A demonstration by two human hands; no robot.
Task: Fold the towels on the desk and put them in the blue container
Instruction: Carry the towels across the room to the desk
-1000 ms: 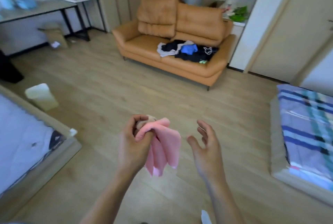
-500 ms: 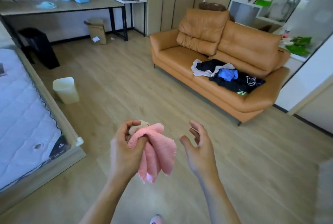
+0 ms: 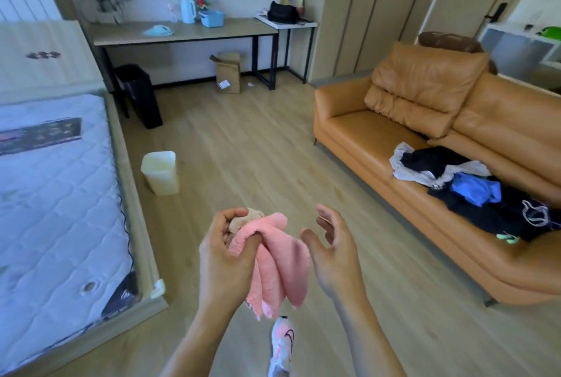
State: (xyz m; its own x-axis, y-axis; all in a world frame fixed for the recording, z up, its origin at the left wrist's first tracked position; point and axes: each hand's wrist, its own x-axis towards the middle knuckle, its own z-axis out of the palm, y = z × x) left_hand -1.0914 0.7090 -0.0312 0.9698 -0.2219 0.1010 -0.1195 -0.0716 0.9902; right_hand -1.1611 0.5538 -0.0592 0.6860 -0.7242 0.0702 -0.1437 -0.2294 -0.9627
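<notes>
My left hand (image 3: 226, 250) grips a pink towel (image 3: 283, 267) that hangs down in folds at chest height; a beige towel (image 3: 243, 219) is bunched in the same fist. My right hand (image 3: 332, 247) floats just right of the pink towel, fingers relaxed and holding nothing. Far ahead a long wooden desk (image 3: 212, 35) stands against the wall, with the blue container (image 3: 212, 18) on it. A light blue towel (image 3: 158, 30) lies on the desk to the container's left.
A mattress on a wooden frame (image 3: 54, 194) fills the left. An orange sofa (image 3: 425, 140) with a clothes pile (image 3: 467, 188) is on the right. A cream bin (image 3: 160, 172), a black bin (image 3: 140, 97) and a cardboard box (image 3: 228, 73) stand on the wooden floor. My shoe (image 3: 282, 343) shows below.
The view has swung left: the desk and blue container came into view and the sofa shifted right. My hands keep the same pose, the left still gripping the towels.
</notes>
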